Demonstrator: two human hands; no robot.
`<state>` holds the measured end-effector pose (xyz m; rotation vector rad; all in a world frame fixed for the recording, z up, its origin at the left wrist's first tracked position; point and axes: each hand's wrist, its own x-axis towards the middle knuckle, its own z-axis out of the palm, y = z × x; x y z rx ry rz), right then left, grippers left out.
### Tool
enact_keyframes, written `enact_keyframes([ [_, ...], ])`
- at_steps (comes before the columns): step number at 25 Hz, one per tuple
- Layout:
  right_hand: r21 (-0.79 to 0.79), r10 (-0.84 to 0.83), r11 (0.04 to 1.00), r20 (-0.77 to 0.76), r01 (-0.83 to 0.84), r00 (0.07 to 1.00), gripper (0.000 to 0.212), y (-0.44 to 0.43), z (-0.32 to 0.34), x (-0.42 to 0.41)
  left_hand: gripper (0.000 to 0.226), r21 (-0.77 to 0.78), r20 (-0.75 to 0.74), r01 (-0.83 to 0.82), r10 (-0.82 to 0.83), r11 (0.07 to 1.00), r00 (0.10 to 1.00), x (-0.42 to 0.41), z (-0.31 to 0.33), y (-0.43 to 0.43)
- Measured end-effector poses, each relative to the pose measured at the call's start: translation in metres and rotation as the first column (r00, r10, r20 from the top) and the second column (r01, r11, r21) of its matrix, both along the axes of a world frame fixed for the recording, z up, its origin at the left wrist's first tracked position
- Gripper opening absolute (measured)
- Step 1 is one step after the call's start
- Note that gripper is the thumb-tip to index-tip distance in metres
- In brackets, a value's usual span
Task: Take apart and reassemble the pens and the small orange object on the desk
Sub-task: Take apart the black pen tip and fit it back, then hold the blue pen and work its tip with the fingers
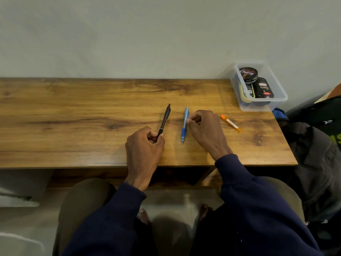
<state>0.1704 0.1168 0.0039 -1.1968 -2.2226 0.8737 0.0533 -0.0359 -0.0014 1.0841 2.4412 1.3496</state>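
So the wooden desk (pixel 73 117) runs the whole width of the view, pushed up against a plain wall. The person is sitting at it in navy sleeves.

Left hand (pixel 144 145) is curled around the near end of the black pen (pixel 164 120). Its fingers and thumb are wrapped round the tip end, and the rest of the barrel points away toward the wall, leaning a bit right. Honestly can't tell if the far end is resting on the wood or lifted off it.

Just right of that is the blue pen (pixel 184 124), lying flat on the desk, tip toward the person, roughly parallel to the black one and not touching it.

Right hand (pixel 203 130) sits right beside the blue pen with its fingers curled in. The fingertips are up against the middle of the barrel, but I can't tell whether it's actually pinching it or just touching.

Further right, apart from that hand, the small orange tube (pixel 231 123) lies on the wood at an angle, orange cap at the far-left end.

In the back right corner there's a clear plastic container (pixel 282 97) holding a Cherry tin (pixel 248 74) and a black bottle (pixel 263 88). Off the desk's right edge there's a dark bag (pixel 313 154).
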Motion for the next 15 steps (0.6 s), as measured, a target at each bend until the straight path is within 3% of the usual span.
enact_keyframes([
  [7,0.184,-0.104,0.980,0.158,0.074,0.982,0.034,-0.010,-0.013,-0.015,0.013,-0.081,-0.158,-0.038,0.025,0.996,0.987,0.004,-0.008,0.013],
  [12,0.280,-0.161,0.958,0.350,0.061,0.923,0.053,-0.023,-0.013,-0.023,0.017,-0.076,-0.163,-0.029,0.016,0.997,0.986,0.005,-0.012,0.013],
  [15,0.270,-0.152,0.961,0.361,0.053,0.920,0.051,-0.024,-0.012,-0.023,0.018,-0.053,-0.142,-0.027,0.019,0.998,0.990,0.008,-0.010,0.012],
])
